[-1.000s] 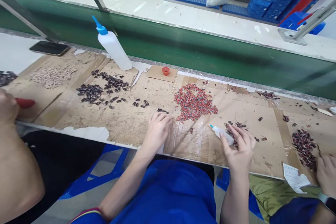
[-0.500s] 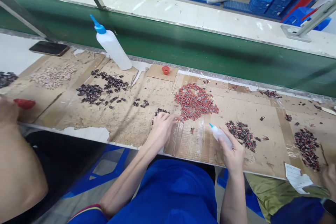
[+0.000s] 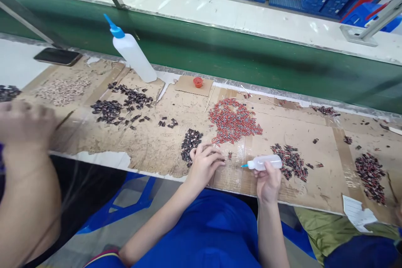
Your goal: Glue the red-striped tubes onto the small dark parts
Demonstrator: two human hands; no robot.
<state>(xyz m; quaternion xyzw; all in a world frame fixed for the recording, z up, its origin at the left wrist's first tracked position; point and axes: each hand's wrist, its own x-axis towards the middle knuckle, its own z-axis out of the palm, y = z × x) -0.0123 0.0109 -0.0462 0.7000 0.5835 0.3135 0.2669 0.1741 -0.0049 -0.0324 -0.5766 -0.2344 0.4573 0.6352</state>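
My right hand [image 3: 269,182] grips a small translucent squeeze bottle [image 3: 266,162] with a thin blue nozzle. The bottle lies almost level, its nozzle pointing left toward my other hand. My left hand [image 3: 204,163] is closed in a pinch over the cardboard; whatever sits at its fingertips is too small to make out. Beside its knuckles is a pile of small black parts [image 3: 191,144]. Just beyond the fingers spreads a heap of small red-and-silver parts [image 3: 234,121]. One small joined piece [image 3: 230,155] lies between my hands. Past the bottle is a pile of black-and-red pieces [image 3: 292,163].
A large white bottle with a blue spout [image 3: 135,56] leans at the back left, near a phone [image 3: 57,56]. A red cap [image 3: 197,82] sits on a cardboard square. A co-worker's arm [image 3: 28,167] reaches in at left; another person sits at right. A green-sided ledge [image 3: 201,46] runs behind.
My left hand has drawn back toward me from the red heap's edge, uncovering the black pile. My right hand has turned the bottle level and brought it left. The co-worker's left-side hand has moved.
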